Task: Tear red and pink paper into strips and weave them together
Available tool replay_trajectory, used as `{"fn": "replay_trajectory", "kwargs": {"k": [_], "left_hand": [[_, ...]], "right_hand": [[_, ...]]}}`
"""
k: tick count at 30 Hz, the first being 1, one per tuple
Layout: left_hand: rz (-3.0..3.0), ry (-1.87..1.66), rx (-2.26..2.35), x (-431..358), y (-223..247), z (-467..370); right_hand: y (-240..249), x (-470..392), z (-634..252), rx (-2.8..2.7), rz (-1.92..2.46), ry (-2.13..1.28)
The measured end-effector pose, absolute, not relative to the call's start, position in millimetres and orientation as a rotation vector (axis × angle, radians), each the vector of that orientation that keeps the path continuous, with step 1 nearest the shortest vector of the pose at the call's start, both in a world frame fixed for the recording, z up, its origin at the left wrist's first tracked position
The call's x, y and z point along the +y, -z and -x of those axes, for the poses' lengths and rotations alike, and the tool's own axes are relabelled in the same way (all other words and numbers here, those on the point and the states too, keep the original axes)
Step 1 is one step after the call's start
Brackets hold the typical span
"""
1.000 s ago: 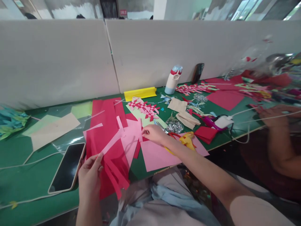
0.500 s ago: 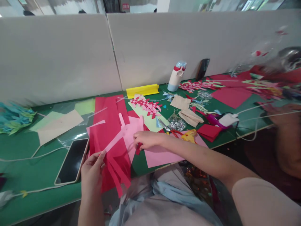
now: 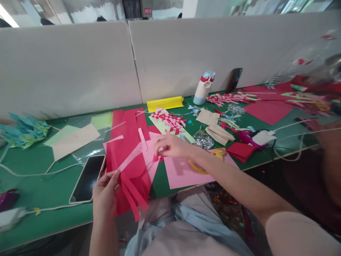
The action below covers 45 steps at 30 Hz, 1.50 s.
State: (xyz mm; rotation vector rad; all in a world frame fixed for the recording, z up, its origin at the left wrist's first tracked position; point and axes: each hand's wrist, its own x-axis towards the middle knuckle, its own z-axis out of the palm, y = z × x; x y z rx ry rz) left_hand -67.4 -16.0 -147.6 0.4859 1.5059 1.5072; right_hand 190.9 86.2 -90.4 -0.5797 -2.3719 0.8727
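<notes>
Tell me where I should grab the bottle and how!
I'd wrap your grip around the pale middle of the bottle, below its red band. Come in from the near side, facing us: it stands on its base, its body looks round, and the wall is close behind.

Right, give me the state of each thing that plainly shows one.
Left hand: pinching a pink strip
Right hand: fingers curled, red piece at fingertips, grip unclear
Pale-edged phone: face up, screen dark
Bottle: upright, capped
Yellow sheet: creased lengthwise
Woven piece: strip ends loose
</notes>
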Motion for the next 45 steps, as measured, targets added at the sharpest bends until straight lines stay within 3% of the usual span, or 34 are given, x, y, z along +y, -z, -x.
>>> {"fn": "replay_trajectory", "kwargs": {"k": [5,9,14,17,21,25,35,45], "left_hand": [[-0.504,-1.51,1.525,-17.5,145.4,66.7],[-0.506,-1.491,1.519,-17.5,146.0,64.5],[-0.51,-1.498,1.481,-17.8,148.8,63.1],[-0.523,-1.509,1.48,-18.2,150.3,64.8],[-0.516,-1.511,1.501,-18.3,150.1,65.2],[-0.493,-1.517,1.501,-19.3,146.6,62.4],[-0.486,-1.517,1.515,-22.3,145.9,62.9],[-0.483,-1.495,1.504,-21.5,147.8,58.9]], "right_hand": [[113.5,38.8,-192.3,-2.979,0.345,-0.259],[133.3,20.3,-194.7,-3.125,0.348,-0.041],[131.8,18.7,-197.7,-3.019,0.442,-0.38],[128.3,24.8,-194.6,-2.777,0.76,-0.639],[134.1,39.3,-180.5,-2.528,1.281,-0.696],[148.8,48.5,-159.5,-2.438,1.479,-0.693],[172.7,38.1,-126.9,-2.347,1.743,-0.52],[165.1,43.7,-135.6,-2.031,1.641,-0.886]]}}
